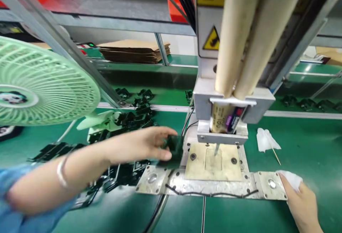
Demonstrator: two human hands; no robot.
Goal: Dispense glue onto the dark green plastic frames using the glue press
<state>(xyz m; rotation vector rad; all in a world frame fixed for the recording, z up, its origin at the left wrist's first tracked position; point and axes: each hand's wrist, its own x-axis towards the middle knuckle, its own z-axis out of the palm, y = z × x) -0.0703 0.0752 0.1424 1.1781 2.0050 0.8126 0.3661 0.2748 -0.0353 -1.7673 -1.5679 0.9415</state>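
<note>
The left hand (149, 144) is half curled, with its fingers and thumb on a small dark part (176, 146). The dark part is just left of the cream plate (195, 170). It is blurry, so I cannot tell which way it points or which way its long side goes. The right hand (303, 199) is curled round a white tissue (292, 179), with its thumb by the right end of the metal base (176, 181).

The metal base goes long from left to right, and the cream plate lies flat on it. Over the plate, a thin clear tip (217, 150) points down from the machine (208, 90). The green table (307, 140) is flat. More dark parts (128, 170) lie in a heap on the left, near a light green fan (58, 90). A little stick (276, 156) lies by a white scrap (264, 140) on the right. At the back are a pile of brown card (133, 49) and a grey shelf (120, 1).
</note>
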